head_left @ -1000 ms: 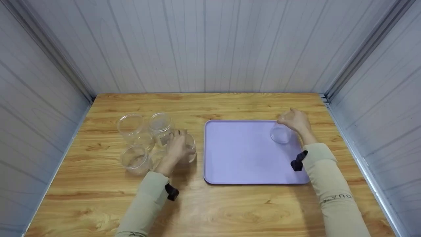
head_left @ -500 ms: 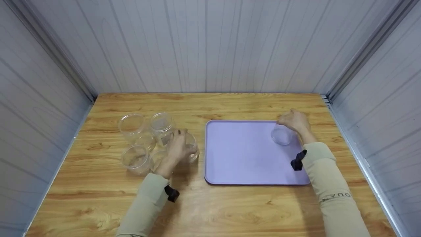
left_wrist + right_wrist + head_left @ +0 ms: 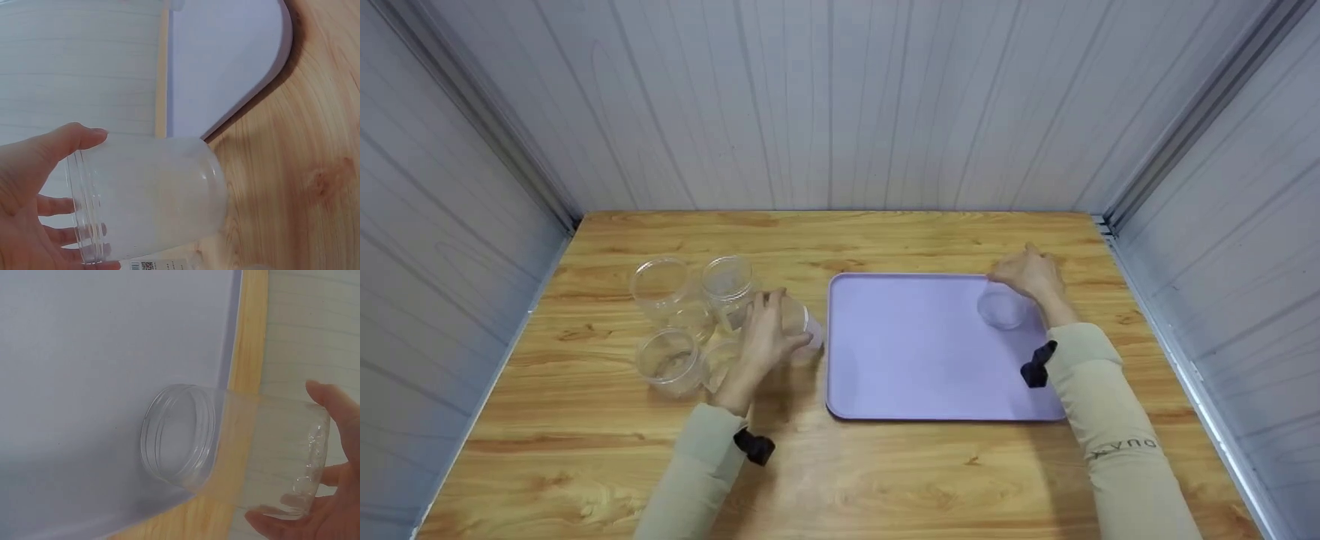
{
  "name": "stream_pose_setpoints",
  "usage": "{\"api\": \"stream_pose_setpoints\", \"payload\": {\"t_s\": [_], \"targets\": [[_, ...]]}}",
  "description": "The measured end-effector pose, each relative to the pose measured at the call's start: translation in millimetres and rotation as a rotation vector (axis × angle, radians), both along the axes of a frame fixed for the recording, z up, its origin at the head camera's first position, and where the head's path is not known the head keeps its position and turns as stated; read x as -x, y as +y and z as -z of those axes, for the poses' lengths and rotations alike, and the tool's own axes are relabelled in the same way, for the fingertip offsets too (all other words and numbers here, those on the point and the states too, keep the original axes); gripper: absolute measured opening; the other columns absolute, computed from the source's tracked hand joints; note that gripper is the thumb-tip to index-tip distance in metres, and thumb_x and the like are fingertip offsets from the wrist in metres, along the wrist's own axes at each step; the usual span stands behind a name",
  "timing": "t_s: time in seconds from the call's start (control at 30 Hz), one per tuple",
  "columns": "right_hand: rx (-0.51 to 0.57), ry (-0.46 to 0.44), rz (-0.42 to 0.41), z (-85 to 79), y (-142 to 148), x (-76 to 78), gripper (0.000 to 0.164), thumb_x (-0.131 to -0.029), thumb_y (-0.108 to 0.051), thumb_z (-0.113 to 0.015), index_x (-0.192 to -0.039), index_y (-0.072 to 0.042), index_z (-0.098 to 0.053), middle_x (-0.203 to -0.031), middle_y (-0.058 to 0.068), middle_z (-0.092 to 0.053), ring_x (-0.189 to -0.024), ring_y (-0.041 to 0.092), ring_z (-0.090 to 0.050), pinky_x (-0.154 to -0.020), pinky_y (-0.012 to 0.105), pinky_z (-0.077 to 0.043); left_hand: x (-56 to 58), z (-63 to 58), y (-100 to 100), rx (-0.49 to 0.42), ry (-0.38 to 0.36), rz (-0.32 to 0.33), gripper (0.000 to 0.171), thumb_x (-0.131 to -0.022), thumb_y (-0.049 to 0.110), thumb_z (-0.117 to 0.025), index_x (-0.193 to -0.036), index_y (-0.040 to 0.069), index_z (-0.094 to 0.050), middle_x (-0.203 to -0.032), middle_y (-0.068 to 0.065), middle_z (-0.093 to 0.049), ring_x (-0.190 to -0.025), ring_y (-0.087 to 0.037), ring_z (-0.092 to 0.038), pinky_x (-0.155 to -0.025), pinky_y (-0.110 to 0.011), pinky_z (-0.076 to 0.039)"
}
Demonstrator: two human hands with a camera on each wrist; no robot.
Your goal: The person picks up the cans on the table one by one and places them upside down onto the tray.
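Observation:
My left hand grips a clear plastic jar by its threaded rim, thumb on one side and fingers on the other. That jar leans with its base toward the left edge of the lilac tray. At the tray's far right corner, my right hand holds another clear jar upside down by its base. Its threaded mouth points down at the tray surface, as the right wrist view shows. In the head view the right hand hides most of this jar.
Several more clear jars stand on the wooden table left of the tray, among them a back left jar, a back jar and a front left jar. A printed label shows below the held jar. Pale panel walls enclose the table.
The jar in my left hand has tipped, its base swinging right toward the tray, while the hand stays nearly in place. My right hand and its jar are almost unmoved.

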State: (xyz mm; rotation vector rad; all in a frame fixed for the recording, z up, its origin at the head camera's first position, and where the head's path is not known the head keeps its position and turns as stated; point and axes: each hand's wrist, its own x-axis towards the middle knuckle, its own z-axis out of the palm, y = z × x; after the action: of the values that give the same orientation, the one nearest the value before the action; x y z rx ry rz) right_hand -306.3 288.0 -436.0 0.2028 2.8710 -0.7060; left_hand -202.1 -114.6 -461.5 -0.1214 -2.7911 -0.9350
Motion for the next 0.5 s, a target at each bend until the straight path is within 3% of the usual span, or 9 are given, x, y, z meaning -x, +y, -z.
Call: {"api": "stream_pose_setpoints", "payload": {"t_s": [0.23,0.5], "targets": [[0.047,0.054,0.047,-4.0,-1.7,-2.7,0.109,-0.069,-0.054,-0.066,-0.138,0.007,-0.009,-0.135,0.035,-0.014,-0.123,0.047,-0.018,-0.098,0.055,-0.022,-2.4,-1.9,1.5,-0.040,0.027,-0.016,0.078,-0.059,0.024,-0.081,-0.122,-0.002,-0.043,-0.112,-0.024,-0.044,-0.104,-0.042,-0.042,-0.086,-0.046,-0.039],[0.079,0.260,0.019,-10.5,-9.0,-6.5,0.087,-0.074,-0.043,-0.067,-0.133,0.007,-0.029,-0.131,0.031,-0.030,-0.119,0.044,-0.029,-0.098,0.050,-0.027,-5.8,-2.6,1.6,-0.093,0.071,-0.032,0.079,-0.060,0.023,-0.080,-0.124,-0.004,-0.042,-0.114,-0.024,-0.042,-0.107,-0.039,-0.040,-0.089,-0.046,-0.038]]}}
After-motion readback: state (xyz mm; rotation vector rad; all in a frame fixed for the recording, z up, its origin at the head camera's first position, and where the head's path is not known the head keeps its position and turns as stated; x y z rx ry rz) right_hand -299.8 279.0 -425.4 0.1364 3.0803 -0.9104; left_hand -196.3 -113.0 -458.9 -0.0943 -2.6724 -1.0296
